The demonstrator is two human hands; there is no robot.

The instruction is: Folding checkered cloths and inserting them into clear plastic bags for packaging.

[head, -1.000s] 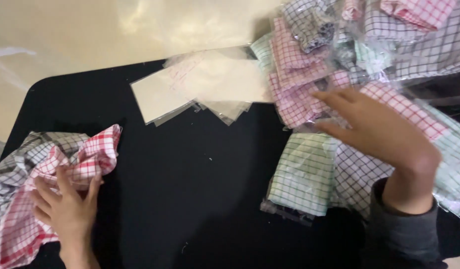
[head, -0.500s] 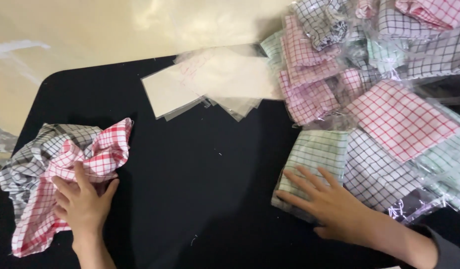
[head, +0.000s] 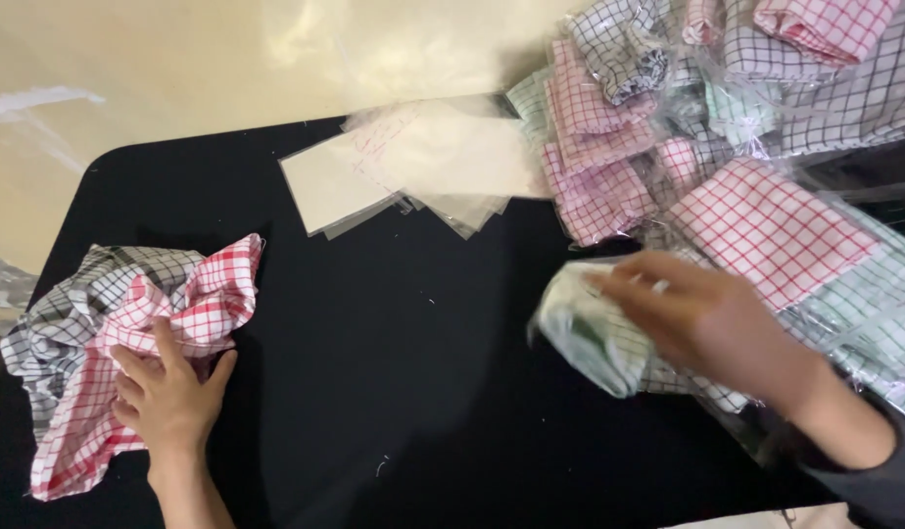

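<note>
I see a bagged green-checked cloth (head: 595, 333) lifted at the right side of the black table (head: 394, 392), its clear wrap bunched and blurred. My right hand (head: 702, 318) lies over it from the right, fingers (head: 629, 284) curled across the top of the packet and gripping it; the thumb is hidden, so I cannot tell how it closes underneath. The dark sleeve (head: 879, 485) of that arm runs off the lower right corner.

On the far left, my left hand (head: 168, 397) rests flat on a crumpled red-checked cloth (head: 168, 333), fingers spread and pressing down, not pinching anything. That loose cloth lies tangled with a black-and-white checked cloth (head: 75, 313) just beside it, both near the table's left edge.

Behind the lifted packet, touching it or nearly so, sits a big heap of bagged cloths (head: 727, 127) in pink, red, green and black checks, piled across the upper right. A flat red-checked packet (head: 766, 230) lies at the heap's front, just above my right hand. A stack of empty clear bags (head: 423, 167) lies at the table's back edge, well apart from both hands.
</note>
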